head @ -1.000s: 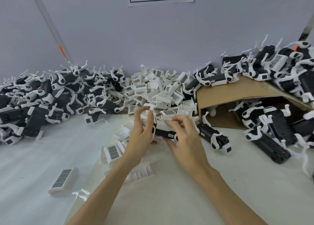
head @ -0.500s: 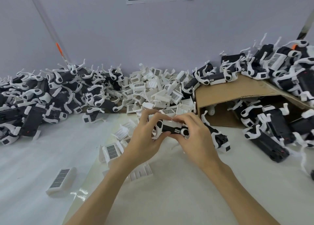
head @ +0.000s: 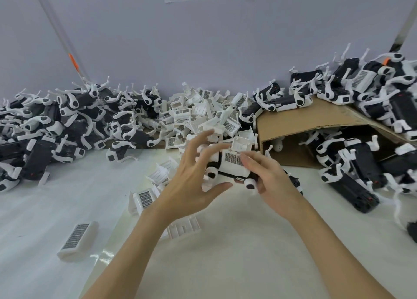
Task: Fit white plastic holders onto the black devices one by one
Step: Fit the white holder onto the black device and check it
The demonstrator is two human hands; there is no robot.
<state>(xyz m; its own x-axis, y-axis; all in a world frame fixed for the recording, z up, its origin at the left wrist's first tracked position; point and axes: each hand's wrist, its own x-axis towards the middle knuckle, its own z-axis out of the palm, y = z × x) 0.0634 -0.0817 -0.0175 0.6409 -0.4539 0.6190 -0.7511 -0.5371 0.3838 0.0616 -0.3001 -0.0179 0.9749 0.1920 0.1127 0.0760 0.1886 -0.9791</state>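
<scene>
Right hand [head: 274,183]: gripping the black device with white rounded ends [head: 228,174], centre table.
White ribbed plastic holder [head: 233,161]: seated on top of that device.
Left hand [head: 194,176]: fingers spread, grasping nothing, at device's 9 o'clock.
Heap of loose white holders [head: 203,118]: at 12 o'clock.

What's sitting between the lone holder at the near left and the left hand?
Head view: bare white table mostly, then one white holder lying grille-up beside the left hand's wrist. The lone holder lies apart, nearer the camera.
</scene>
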